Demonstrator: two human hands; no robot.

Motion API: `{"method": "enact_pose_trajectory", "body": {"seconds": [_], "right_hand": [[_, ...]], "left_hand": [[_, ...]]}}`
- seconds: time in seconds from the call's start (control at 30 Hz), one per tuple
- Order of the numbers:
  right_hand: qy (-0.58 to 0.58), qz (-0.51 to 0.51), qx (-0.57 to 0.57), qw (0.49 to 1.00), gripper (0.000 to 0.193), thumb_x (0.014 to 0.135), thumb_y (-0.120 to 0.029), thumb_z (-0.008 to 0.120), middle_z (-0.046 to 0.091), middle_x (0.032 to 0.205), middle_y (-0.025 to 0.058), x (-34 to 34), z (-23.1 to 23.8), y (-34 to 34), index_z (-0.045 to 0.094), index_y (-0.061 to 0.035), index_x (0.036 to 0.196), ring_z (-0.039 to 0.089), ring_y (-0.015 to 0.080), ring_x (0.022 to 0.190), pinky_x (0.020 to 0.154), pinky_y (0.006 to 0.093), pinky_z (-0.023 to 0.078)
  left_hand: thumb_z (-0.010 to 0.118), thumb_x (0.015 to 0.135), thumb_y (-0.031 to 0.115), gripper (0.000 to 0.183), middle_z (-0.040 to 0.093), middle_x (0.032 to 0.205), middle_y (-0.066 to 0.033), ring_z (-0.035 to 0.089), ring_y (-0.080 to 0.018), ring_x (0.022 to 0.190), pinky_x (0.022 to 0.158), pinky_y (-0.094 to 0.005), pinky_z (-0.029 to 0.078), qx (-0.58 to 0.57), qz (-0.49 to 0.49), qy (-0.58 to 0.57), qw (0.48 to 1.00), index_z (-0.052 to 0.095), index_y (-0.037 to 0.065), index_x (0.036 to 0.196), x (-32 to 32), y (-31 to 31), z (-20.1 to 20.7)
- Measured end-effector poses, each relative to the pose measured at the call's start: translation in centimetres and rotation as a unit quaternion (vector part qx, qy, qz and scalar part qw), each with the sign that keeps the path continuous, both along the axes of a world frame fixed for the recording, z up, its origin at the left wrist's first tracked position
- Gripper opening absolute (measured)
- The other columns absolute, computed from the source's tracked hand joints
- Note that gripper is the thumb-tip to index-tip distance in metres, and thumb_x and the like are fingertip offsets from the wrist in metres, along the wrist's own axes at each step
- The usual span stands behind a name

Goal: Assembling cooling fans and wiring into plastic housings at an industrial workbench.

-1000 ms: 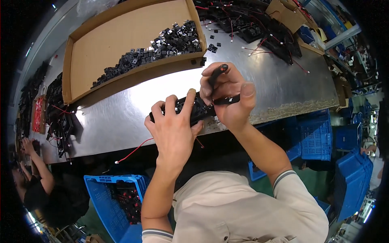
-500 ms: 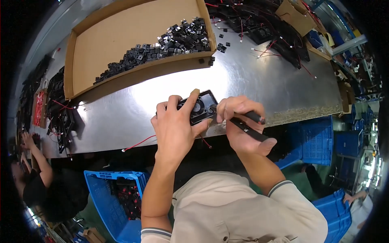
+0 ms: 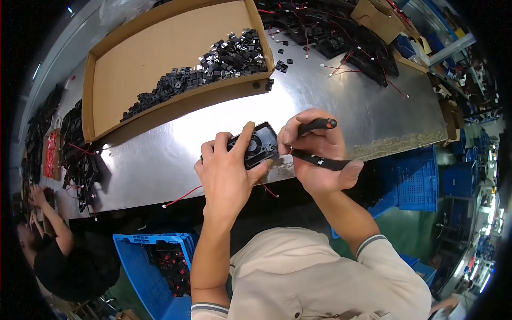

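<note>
My left hand (image 3: 225, 168) presses a black plastic fan housing (image 3: 260, 145) against the metal table, fingers over its left side and thumb along its near edge. A round fan shows inside it, and red wires come out from beneath my hand. Close to the right of the housing, my right hand (image 3: 314, 152) is wrapped round a pair of black-handled pliers (image 3: 321, 160). Their handles stand spread apart. The jaws are hidden by my fingertips, so I cannot tell whether they touch the housing.
A shallow cardboard tray (image 3: 133, 53) of small black parts lies beyond my hands, with several loose ones at its right corner. Black wired units (image 3: 330, 45) pile up at the far right. Blue crates (image 3: 125, 256) stand below the table. Another person (image 3: 58, 240) works at the left.
My right hand has drawn slightly back from the housing, and the plier handles have spread wider. My left hand still holds the housing. The whole view has shifted slightly.
</note>
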State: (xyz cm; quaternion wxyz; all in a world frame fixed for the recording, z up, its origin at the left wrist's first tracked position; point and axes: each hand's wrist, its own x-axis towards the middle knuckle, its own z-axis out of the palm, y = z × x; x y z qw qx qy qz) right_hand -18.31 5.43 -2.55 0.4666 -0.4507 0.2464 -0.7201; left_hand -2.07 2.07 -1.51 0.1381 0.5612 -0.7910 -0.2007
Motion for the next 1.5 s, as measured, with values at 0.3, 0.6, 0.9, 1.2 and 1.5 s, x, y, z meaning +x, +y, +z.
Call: {"method": "enact_pose_trajectory", "body": {"seconds": [0.3,0.6,0.9,1.2,1.5], "right_hand": [[0.005,-0.019,-0.042,0.999,0.095,0.078,-0.088,0.043,0.055,0.100,0.0099,0.8,-0.7,-0.4,0.050,-0.0014,0.118,0.054,0.0162,0.081,0.069,0.0298,0.047],[0.029,-0.162,0.148,0.975,0.092,0.084,-0.086,0.027,0.047,0.066,0.0085,2.4,2.6,-2.6,0.054,0.0003,0.099,0.040,0.0171,0.054,0.051,0.0286,0.035],[0.020,-0.141,0.133,0.981,0.095,0.084,-0.087,0.028,0.054,0.074,0.0108,1.5,2.3,-3.7,0.056,0.0005,0.108,0.049,0.0194,0.061,0.055,0.0291,0.040],[0.334,-0.287,0.105,0.892,0.073,0.089,-0.054,0.060,0.059,0.106,0.0122,-9.7,2.0,-2.3,0.050,0.0033,0.133,0.057,0.0243,0.094,0.088,0.0341,0.045],[0.733,-0.255,0.101,0.623,0.079,0.072,-0.032,0.080,0.051,0.130,0.0178,-14.0,-1.6,-0.5,0.049,-0.0076,0.140,0.044,0.0384,0.126,0.108,0.0460,0.032]], "left_hand": [[0.083,0.071,0.033,0.071,0.055,0.122,-0.0112,0.050,-0.0348,0.112,0.088,-0.0524,0.042,-0.003,-0.002,0.001,1.000,0.056,0.027,0.136,0.1,0.0,-0.2],[0.084,0.068,0.029,0.073,0.054,0.123,-0.0074,0.048,-0.0317,0.113,0.091,-0.0540,0.036,-0.101,-0.010,-0.029,0.994,0.055,0.029,0.135,-0.2,1.1,-0.2],[0.085,0.066,0.027,0.076,0.053,0.124,-0.0072,0.047,-0.0323,0.114,0.093,-0.0531,0.036,-0.123,-0.021,0.000,0.992,0.054,0.030,0.136,0.1,0.8,-1.0],[0.084,0.070,0.023,0.076,0.053,0.124,-0.0117,0.047,-0.0337,0.116,0.097,-0.0504,0.039,-0.091,-0.016,-0.003,0.996,0.054,0.030,0.140,0.3,1.0,-1.2],[0.085,0.068,0.028,0.078,0.056,0.115,-0.0148,0.051,-0.0351,0.111,0.095,-0.0480,0.042,-0.109,-0.029,0.002,0.994,0.056,0.023,0.140,1.4,0.4,-0.7]]}}
